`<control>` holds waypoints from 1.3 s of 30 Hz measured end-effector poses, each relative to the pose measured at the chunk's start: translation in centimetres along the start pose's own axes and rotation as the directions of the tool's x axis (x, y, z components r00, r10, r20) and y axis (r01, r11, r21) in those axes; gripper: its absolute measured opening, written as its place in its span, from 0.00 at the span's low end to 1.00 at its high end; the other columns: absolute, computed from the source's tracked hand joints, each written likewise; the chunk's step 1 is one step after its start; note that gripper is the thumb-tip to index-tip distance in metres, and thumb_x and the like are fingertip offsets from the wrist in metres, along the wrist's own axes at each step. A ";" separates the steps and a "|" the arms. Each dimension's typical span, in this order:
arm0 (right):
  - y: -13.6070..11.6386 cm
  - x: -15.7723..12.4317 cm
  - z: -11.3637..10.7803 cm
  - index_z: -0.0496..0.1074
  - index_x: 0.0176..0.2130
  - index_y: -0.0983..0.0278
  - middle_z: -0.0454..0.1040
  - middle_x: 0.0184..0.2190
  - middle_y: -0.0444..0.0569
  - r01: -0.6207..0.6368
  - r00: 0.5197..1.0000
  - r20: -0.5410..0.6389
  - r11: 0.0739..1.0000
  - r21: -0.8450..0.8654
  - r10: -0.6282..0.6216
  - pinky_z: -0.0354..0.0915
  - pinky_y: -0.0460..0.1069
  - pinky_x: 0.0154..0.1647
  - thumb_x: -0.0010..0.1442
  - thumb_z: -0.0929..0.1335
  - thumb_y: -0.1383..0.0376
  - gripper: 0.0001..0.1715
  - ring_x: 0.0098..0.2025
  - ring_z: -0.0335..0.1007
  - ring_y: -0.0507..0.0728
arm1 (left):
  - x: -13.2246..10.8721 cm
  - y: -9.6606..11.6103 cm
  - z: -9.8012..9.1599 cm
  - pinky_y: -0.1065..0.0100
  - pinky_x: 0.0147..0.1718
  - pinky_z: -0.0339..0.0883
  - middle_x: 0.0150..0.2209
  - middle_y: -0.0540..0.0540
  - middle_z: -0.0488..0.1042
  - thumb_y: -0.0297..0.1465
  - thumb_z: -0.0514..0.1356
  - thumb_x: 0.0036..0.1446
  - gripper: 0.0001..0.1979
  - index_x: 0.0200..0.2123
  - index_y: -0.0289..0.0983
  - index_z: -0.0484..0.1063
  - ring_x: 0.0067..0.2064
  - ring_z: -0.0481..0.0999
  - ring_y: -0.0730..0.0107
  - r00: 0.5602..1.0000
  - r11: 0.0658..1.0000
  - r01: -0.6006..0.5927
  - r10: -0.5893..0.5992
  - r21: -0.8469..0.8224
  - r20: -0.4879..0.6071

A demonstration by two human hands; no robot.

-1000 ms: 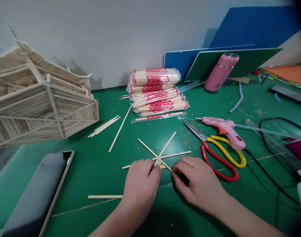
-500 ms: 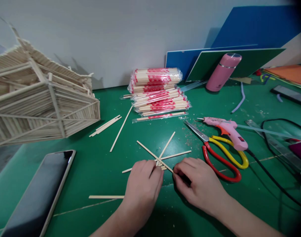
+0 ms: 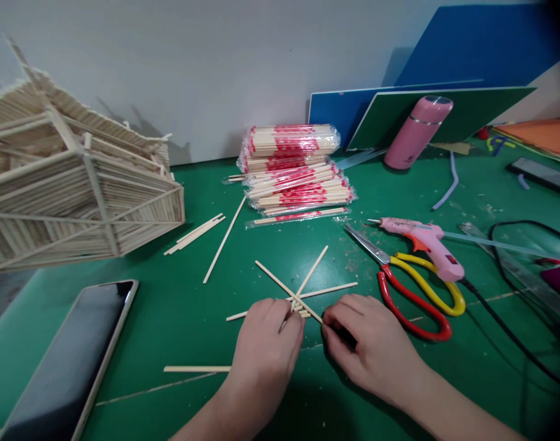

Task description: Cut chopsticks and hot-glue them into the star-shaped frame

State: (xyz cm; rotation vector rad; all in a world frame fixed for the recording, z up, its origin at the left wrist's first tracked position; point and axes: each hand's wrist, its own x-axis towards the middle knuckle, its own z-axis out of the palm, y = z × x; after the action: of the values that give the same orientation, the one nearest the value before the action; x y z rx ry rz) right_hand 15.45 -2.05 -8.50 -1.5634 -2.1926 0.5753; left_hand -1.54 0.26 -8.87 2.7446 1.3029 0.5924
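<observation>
Several thin wooden chopsticks cross one another on the green table in front of me. My left hand (image 3: 268,349) has its fingers closed over the crossing, hiding part of it; short stick ends show beside the fingertips. One diagonal chopstick (image 3: 276,282) slants down to the right, its near end pinched between the thumb and fingers of my right hand (image 3: 372,337). A second chopstick (image 3: 315,264) points away from me. A third chopstick (image 3: 337,289) lies nearly level behind my hands. Another loose stick (image 3: 195,369) runs beside my left wrist.
Plastic-wrapped chopstick bundles (image 3: 293,168) lie by the wall. A stick-built model (image 3: 137,208) and a phone (image 3: 73,355) are at left. At right are scissors (image 3: 415,306), a pink glue gun (image 3: 427,239) with a black cord, and a pink flask (image 3: 418,131) before coloured boards.
The view has shifted very slightly. Both hands and the crossed chopsticks keep practically the same places and grips.
</observation>
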 end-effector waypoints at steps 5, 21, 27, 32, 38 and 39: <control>-0.2 0.2 -0.4 0.66 0.32 0.63 0.64 0.26 0.45 -0.016 1.000 -0.017 0.999 0.031 0.016 0.54 0.48 0.30 0.52 0.62 0.67 0.04 0.30 0.59 0.54 | -0.6 -0.1 -0.4 0.64 0.28 0.61 0.28 0.44 0.68 0.29 0.53 0.54 0.07 0.28 0.33 0.68 0.31 0.66 0.64 0.994 0.998 0.053 -0.056 -0.030 -0.089; -1.1 2.0 0.0 0.64 0.30 0.61 0.65 0.27 0.44 -0.030 0.997 0.063 0.995 -0.091 0.035 0.53 0.47 0.30 0.54 0.61 0.65 0.04 0.30 0.60 0.53 | -1.2 -0.4 -0.1 0.65 0.26 0.58 0.25 0.46 0.66 0.26 0.50 0.53 0.10 0.23 0.35 0.67 0.27 0.64 0.67 0.981 0.982 0.186 -0.185 -0.028 0.054; -1.0 2.2 0.3 0.65 0.28 0.62 0.65 0.26 0.44 -0.034 0.999 0.027 0.996 -0.085 0.036 0.53 0.47 0.29 0.53 0.62 0.65 0.04 0.29 0.60 0.53 | -1.0 -0.4 0.1 0.66 0.25 0.57 0.23 0.46 0.66 0.25 0.50 0.53 0.10 0.22 0.35 0.67 0.26 0.63 0.68 0.989 0.989 0.149 -0.149 -0.004 0.010; -0.8 1.9 0.6 0.66 0.28 0.62 0.66 0.25 0.44 -0.018 1.000 -0.017 0.997 -0.072 0.017 0.52 0.47 0.29 0.52 0.62 0.65 0.05 0.28 0.60 0.53 | -0.9 -0.2 0.1 0.66 0.26 0.57 0.23 0.47 0.65 0.23 0.49 0.52 0.11 0.21 0.35 0.66 0.26 0.63 0.68 0.988 0.988 0.155 -0.155 0.000 -0.006; -0.7 2.0 1.0 0.67 0.28 0.64 0.66 0.24 0.45 -0.003 0.999 -0.042 0.999 -0.051 0.001 0.53 0.47 0.29 0.53 0.62 0.65 0.06 0.28 0.60 0.53 | -0.9 -0.1 0.2 0.65 0.26 0.58 0.23 0.47 0.65 0.23 0.49 0.52 0.11 0.21 0.35 0.66 0.26 0.63 0.68 0.985 0.985 0.173 -0.173 -0.015 -0.005; -0.8 2.0 1.0 0.67 0.28 0.64 0.66 0.24 0.45 0.000 0.999 -0.038 0.999 -0.050 -0.002 0.53 0.47 0.29 0.53 0.62 0.65 0.06 0.28 0.60 0.53 | -1.0 -0.1 0.2 0.65 0.27 0.59 0.23 0.47 0.65 0.23 0.49 0.52 0.11 0.21 0.35 0.66 0.26 0.63 0.68 0.984 0.983 0.179 -0.179 -0.024 -0.004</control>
State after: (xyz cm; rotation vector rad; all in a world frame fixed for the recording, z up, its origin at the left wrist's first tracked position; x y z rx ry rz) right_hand 13.72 -0.46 -8.78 -1.5851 -2.1949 0.4905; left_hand -2.05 -0.40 -9.40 2.5712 1.5131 0.5972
